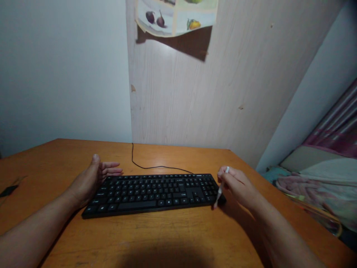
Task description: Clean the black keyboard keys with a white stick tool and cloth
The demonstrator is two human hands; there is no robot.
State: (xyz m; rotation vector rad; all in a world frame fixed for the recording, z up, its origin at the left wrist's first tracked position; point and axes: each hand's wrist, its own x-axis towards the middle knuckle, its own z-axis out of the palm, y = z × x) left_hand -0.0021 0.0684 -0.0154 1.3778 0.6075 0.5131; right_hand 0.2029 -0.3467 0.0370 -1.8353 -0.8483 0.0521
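A black keyboard (156, 191) lies on the wooden table, slightly angled. At its left end my left hand (95, 180) stands on edge, fingers stretched out behind the corner and thumb raised; it appears to touch the keyboard's side. My right hand (235, 184) is closed around a slim white pen-like stick (220, 190) by the keyboard's right end. The stick points down, its reddish lower tip close to the front right corner. Whether that tip is a brush or touches the keyboard, I cannot tell.
A thin black cable (150, 167) runs from behind the keyboard to the table's back edge. A small black object (9, 191) lies at the far left of the wooden table (167, 238). Fruit pictures (175, 16) hang on the wall panel; bedding (304, 186) is at the right.
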